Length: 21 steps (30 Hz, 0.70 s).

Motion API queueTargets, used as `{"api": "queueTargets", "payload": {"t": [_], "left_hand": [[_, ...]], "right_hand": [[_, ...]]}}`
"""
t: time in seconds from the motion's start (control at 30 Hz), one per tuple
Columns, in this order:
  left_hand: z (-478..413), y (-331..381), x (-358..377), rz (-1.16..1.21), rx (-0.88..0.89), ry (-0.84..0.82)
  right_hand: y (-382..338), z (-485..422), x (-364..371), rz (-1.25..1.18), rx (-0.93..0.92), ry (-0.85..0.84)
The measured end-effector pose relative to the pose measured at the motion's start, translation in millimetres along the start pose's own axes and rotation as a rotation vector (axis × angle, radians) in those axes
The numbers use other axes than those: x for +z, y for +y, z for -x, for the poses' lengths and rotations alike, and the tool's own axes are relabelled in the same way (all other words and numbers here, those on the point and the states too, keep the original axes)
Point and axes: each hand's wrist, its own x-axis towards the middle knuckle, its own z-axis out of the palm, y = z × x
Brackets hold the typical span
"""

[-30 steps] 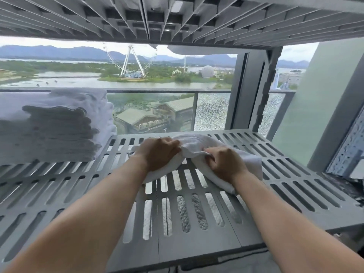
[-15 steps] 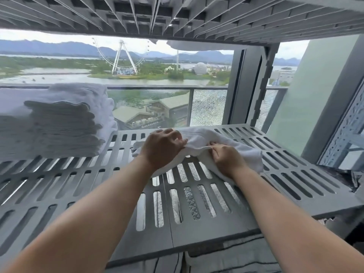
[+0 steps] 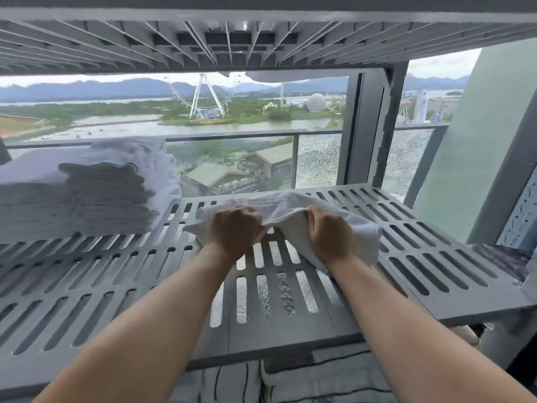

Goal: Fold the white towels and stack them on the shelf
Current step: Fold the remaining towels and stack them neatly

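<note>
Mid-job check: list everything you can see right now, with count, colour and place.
loose towel: one, white, shelf centre, bunched
folded towels: one pile, number unclear, white, shelf left
shelf: one, grey, slotted, under the towels
upper shelf: one, grey, overhead
balcony railing: one, grey with glass, behind the shelf
striped fabric: white with black lines, below the shelf front
left hand: one, grips the loose towel's left part
right hand: one, grips its right part

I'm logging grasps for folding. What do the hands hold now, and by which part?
One white towel on the shelf: the left hand grips bunched cloth in its left part, the right hand grips cloth in its right part.
</note>
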Motion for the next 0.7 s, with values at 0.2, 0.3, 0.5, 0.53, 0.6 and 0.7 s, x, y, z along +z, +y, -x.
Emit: {"api": "queueTargets", "payload": {"t": [0.2, 0.3, 0.5, 0.53, 0.6, 0.7], "left_hand": [[-1, 3, -6, 0.007, -0.056, -0.042], [0, 5, -13, -0.005, -0.088, -0.056], [0, 8, -21, 0.08, -0.077, -0.121], [2, 9, -22, 0.079, -0.08, -0.121], [6, 13, -22, 0.068, -0.089, -0.114], [10, 16, -23, 0.063, -0.082, -0.096]], "right_hand": [[4, 4, -4, 0.052, -0.042, -0.009], [7, 7, -10, 0.124, -0.056, -0.013], [9, 11, -17, 0.053, 0.051, -0.028], [10, 13, -16, 0.032, 0.061, -0.052], [14, 15, -16, 0.0, 0.084, -0.102], [19, 16, -21, -0.033, 0.083, -0.118]]}}
